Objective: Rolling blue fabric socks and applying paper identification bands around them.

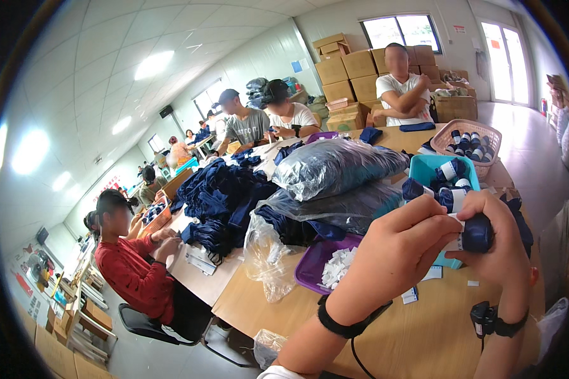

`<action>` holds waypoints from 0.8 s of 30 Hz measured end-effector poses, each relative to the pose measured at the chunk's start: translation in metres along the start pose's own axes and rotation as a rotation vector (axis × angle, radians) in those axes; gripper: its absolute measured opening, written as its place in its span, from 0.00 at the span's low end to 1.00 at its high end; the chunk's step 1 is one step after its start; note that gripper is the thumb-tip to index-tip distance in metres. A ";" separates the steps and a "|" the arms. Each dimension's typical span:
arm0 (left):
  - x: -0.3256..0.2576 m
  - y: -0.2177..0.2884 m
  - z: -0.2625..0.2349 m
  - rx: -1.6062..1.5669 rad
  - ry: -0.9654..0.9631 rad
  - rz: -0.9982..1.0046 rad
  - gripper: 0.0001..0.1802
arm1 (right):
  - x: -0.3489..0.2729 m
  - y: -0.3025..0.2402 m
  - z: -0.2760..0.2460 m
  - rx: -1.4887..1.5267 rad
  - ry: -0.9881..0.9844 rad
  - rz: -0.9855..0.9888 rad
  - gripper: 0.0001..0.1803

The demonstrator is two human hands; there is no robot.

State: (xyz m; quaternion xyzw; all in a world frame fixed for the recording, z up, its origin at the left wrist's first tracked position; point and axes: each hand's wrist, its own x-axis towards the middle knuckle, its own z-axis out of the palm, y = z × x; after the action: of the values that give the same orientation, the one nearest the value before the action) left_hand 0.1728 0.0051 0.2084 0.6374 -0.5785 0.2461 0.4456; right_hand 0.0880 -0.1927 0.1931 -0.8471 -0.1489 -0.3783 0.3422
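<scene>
My left hand [395,252] and my right hand [496,243] are raised together over the wooden table [417,335], both gripping one rolled dark navy cloth item [477,232] with a white paper band around it. My left fingers pinch the band's end; my right hand cups the roll from the right. Behind my hands stands a teal basket [423,167] holding more banded navy rolls [452,170]. A purple tray [313,262] with small white paper pieces [338,265] lies left of my left wrist.
Clear plastic bags of navy cloth [335,164] and a loose navy pile [224,196] cover the table's middle. A pink basket [471,142] of rolls sits far right. Several people sit around the table; cardboard boxes [351,69] are stacked at the back wall.
</scene>
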 end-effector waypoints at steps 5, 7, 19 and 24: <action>0.002 0.001 0.009 -0.042 0.027 -0.022 0.11 | 0.000 0.001 -0.010 -0.019 -0.006 0.001 0.33; 0.002 0.001 0.012 -0.040 0.042 -0.030 0.11 | 0.000 -0.001 -0.012 -0.038 -0.009 -0.006 0.33; 0.000 -0.013 0.024 -0.135 0.155 0.177 0.03 | 0.007 0.004 -0.014 0.049 0.041 -0.098 0.32; 0.005 -0.018 0.041 -0.198 0.143 0.139 0.04 | 0.007 0.016 -0.019 0.063 0.107 -0.115 0.32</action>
State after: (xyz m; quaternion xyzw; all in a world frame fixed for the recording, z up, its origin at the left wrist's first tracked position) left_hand 0.1830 -0.0339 0.1874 0.5292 -0.6095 0.2629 0.5284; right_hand 0.0904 -0.2174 0.2001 -0.8046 -0.1907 -0.4371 0.3539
